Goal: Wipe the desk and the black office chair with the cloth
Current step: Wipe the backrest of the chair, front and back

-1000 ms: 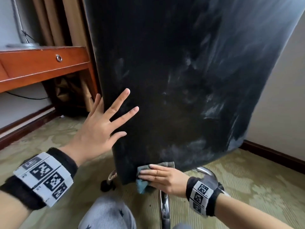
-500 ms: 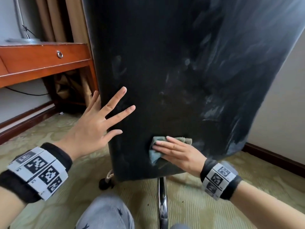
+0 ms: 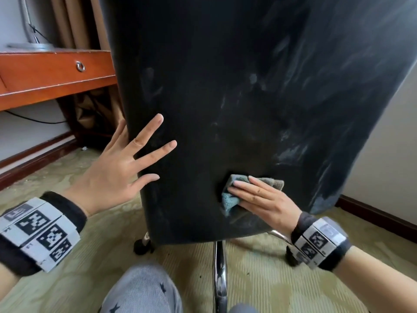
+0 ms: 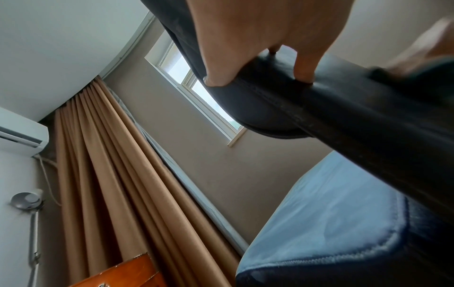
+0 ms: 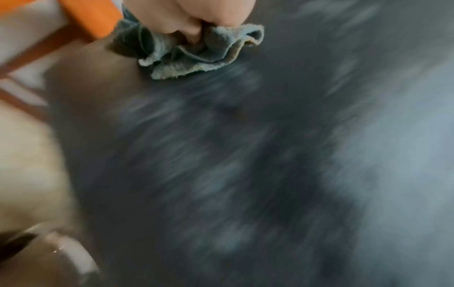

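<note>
The black office chair's back [image 3: 225,86] fills the middle of the head view, streaked with pale smears on its right side. My right hand [image 3: 261,199] presses a crumpled blue-grey cloth [image 3: 229,199] against the lower part of the chair back, fingers laid flat over it. In the right wrist view the cloth [image 5: 196,58] is bunched around my thumb under the hand [image 5: 191,15]. My left hand [image 3: 126,163] lies with spread fingers on the chair back's left edge [image 4: 343,116]. The orange-brown wooden desk [image 3: 45,71] stands at the left behind the chair.
The chair's chrome base leg [image 3: 220,274] and a black caster [image 3: 142,247] stand on the green patterned carpet. My grey-trousered knee [image 3: 144,290] is just below. Brown curtains [image 3: 74,21] hang behind the desk; a lamp base [image 3: 29,46] sits on it. A dark baseboard [image 3: 379,218] runs at right.
My right hand has slid the cloth from the chair back's bottom edge upward and to the right. The left hand has stayed on the left edge.
</note>
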Motion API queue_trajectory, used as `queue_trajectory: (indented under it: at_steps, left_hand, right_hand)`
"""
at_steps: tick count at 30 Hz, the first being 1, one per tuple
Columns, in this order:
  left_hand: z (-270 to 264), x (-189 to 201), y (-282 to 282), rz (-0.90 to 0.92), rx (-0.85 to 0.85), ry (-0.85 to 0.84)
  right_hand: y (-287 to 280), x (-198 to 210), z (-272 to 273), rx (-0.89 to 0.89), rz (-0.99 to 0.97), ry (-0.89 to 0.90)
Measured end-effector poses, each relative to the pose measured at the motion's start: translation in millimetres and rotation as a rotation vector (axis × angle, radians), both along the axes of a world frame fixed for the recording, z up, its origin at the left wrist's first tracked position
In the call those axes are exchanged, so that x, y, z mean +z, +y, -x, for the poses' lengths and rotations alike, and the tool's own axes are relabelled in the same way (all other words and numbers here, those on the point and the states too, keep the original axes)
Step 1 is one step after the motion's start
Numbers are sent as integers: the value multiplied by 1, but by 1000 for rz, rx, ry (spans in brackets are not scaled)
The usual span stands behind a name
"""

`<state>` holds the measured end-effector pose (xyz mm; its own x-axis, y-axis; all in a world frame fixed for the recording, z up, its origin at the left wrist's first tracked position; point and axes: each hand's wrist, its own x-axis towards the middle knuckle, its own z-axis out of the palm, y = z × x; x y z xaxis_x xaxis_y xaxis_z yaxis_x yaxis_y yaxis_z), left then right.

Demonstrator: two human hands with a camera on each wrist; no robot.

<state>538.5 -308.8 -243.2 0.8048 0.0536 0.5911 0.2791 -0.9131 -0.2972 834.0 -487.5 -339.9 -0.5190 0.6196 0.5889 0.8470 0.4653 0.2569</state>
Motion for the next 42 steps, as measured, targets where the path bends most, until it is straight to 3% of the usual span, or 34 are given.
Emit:
queue_trajectory:
  at_steps: [3, 7, 10, 13, 15, 18, 21, 24, 28, 31, 33, 35, 37, 40, 42]
  left_hand:
    - [0, 0, 0, 3, -10, -6]
    - [3, -1, 3, -4, 8, 10]
    - [4, -1, 6, -10, 25, 26]
    - [4, 0, 8, -2, 29, 21]
    - [3, -1, 7, -4, 23, 20]
    - [5, -1, 8, -12, 18, 18]
    - [6, -2, 10, -1, 9, 6]
    - [4, -4, 13, -28, 5, -23]
    - [3, -5, 13, -23, -3, -62]
    - [4, -6, 14, -15, -10, -57]
    - [5, -8, 16, -29, -9, -47]
    - [5, -7, 17, -45, -2, -52]
    - [3, -6, 17, -49, 3, -67]
    - [3, -7, 16, -56, -17, -74]
    - [4, -9, 18, -69, -2, -61]
  right_hand:
    - [-1, -32, 2, -48, 41, 54]
    - [-15, -93, 14, -56, 291, 192]
    - [-16, -64, 3, -17, 266, 134]
    - [-20, -11, -24, -94, 72, 35]
    - [-22, -11, -29, -134, -24, 40]
    - [-22, -64, -7, -150, 5, 224]
    - [-33, -110, -1, -138, 171, 137]
    - [-37, -78, -18, -103, 162, 152]
    - [-39, -19, -44, -237, -180, 183]
    - [-39, -69, -20, -365, -248, 381]
    - [-44, -118, -3, -389, -143, 425]
    - [-56, -132, -1, -358, -17, 401]
    - [-65, -110, -7, -328, 6, 402]
    - [-56, -62, -20, -402, -252, 432]
    - [-43, -56, -19, -441, -336, 484]
